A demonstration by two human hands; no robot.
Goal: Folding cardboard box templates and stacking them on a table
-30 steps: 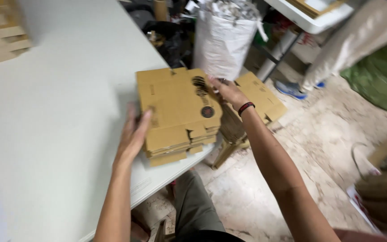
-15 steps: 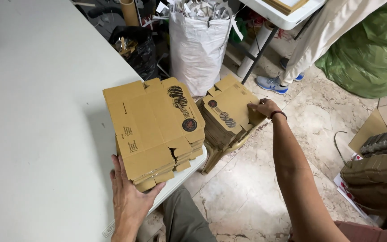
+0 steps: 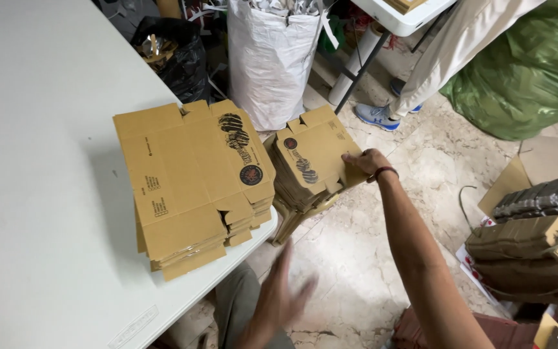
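The right hand (image 3: 366,163) grips the near right edge of the top flat carton in a lower stack of folded cardboard boxes (image 3: 310,165), fingers curled over the edge and a dark band at the wrist. That stack sits just off the table's corner on what seems to be a low stool, though its support is mostly hidden. The top carton under the hand is tan, cut with tabs and notches, and carries a small dark round mark with a red centre near its far corner and a black patterned print running along its middle.

To the left of that hand, on the white table (image 3: 40,161), lies a taller stack of flat cartons (image 3: 192,184) of the same tan colour; its top sheet shows the same black print and a round dark-and-red mark toward the hand's side, with small blocks of fine print on the far left panel.

The left hand (image 3: 285,294) hangs below the table edge, blurred, fingers spread and holding nothing, near the person's knee.

Beyond the right hand stand a white woven sack (image 3: 269,58) and a black bag (image 3: 179,55); to its right, bundles of brown cardboard (image 3: 537,245) and a green sack (image 3: 531,71).

Half a second ago the left hand rested against the near edge of the table stack; it has since dropped away. The right hand stays on the lower stack.
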